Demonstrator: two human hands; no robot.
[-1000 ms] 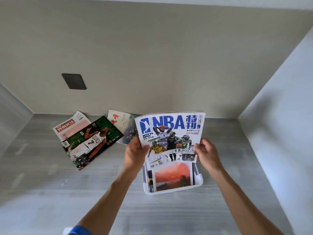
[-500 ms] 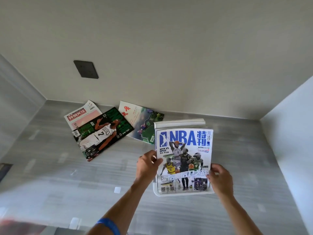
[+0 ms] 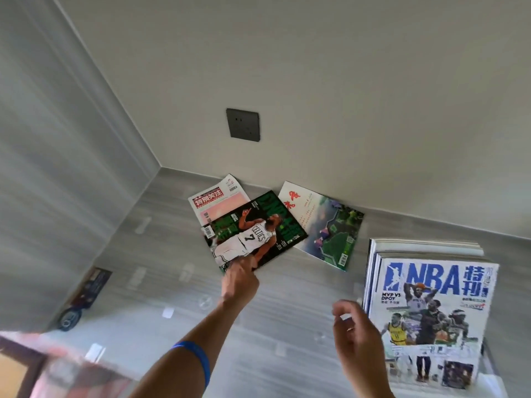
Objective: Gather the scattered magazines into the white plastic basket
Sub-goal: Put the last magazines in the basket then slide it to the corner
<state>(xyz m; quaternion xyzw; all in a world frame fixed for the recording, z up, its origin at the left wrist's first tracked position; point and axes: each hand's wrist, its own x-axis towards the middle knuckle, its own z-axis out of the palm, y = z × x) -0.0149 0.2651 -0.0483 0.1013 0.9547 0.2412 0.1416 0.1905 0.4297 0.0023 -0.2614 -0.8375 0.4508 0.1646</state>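
The NBA magazine stands upright with several others in the white plastic basket at the lower right; only a bit of the basket's rim shows. My left hand reaches forward and its fingers touch the near corner of the green Celtics magazine lying on the floor. That magazine overlaps a pink and red one. A white and green landscape magazine lies to its right. My right hand hovers beside the basket's left side, fingers loosely curled, holding nothing.
Grey wood-look floor runs to a beige wall with a dark socket plate. A grey panel wall stands at the left. A dark flat item lies on the floor at the left. A blurred red object fills the bottom left corner.
Both hands let go of the NBA magazine, which now stands in the basket. My left hand moved forward to the green magazine. The view swung left.
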